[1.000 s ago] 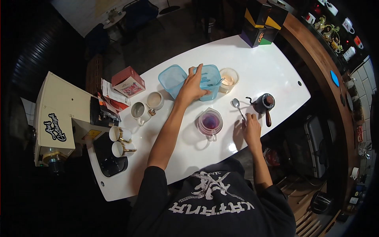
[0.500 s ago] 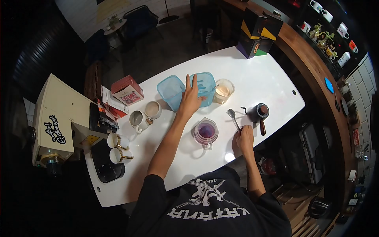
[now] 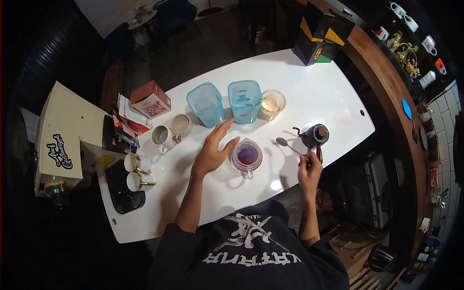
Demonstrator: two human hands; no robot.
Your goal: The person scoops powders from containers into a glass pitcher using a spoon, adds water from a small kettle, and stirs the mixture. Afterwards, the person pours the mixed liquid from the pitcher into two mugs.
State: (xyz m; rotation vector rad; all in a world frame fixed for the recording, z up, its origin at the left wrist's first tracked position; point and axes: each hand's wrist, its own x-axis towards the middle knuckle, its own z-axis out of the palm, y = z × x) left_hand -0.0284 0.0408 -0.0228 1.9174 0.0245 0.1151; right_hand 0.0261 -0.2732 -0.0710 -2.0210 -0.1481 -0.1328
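My left hand hovers with fingers apart and nothing in it, just left of a clear glass jug that holds purple liquid. Between the finger and thumb of my right hand is the handle of a metal spoon, its bowl pointing up and left. Close behind that hand stands a dark gooseneck kettle with a wooden handle. Beyond my left hand are two blue translucent containers, a left one and a right one. Beside the right one is a clear tub with pale contents.
Two cups, a grey one and a pale one, stand left of the containers. White cups with gold handles sit near a cream machine. A red box is at the back left, black boxes at the far right corner.
My left hand has drawn back from the right blue container toward the jug. My right hand has lifted the spoon and shifted slightly right. The camera view has shifted a little.
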